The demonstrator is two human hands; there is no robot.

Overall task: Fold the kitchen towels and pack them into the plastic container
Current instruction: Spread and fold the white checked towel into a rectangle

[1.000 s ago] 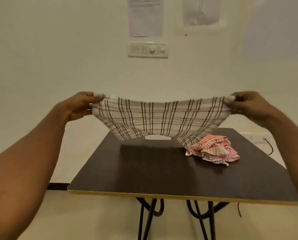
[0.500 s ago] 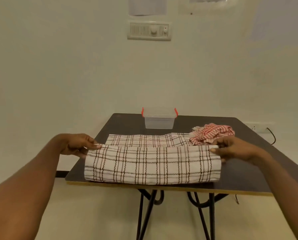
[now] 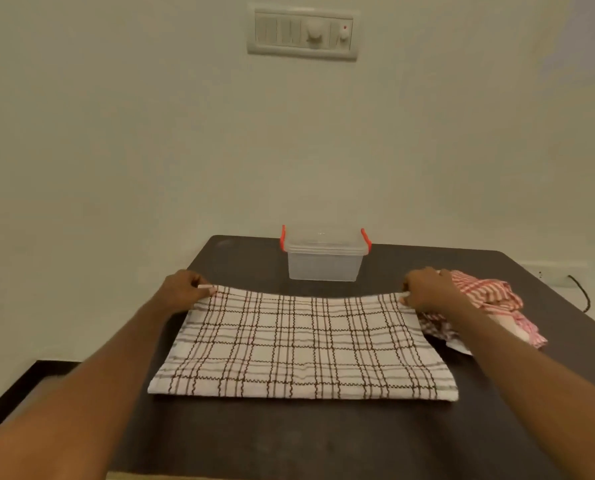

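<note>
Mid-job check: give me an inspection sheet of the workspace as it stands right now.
Surface: dark table, bare at the near edge.
Job's things: plaid towel lies flat, folded; red towel crumpled at right, unfolded; container at the far edge, lid on, red clips.
Clutter: nothing seen.
Grips: left hand pinches the plaid towel's far left corner; right hand pinches its far right corner.
Cables: black cable beyond the table's right side.
Surroundings: pale wall, switch panel above.

Dim warm light, soft shadows, slight blur, wide-angle bending at edges.
</note>
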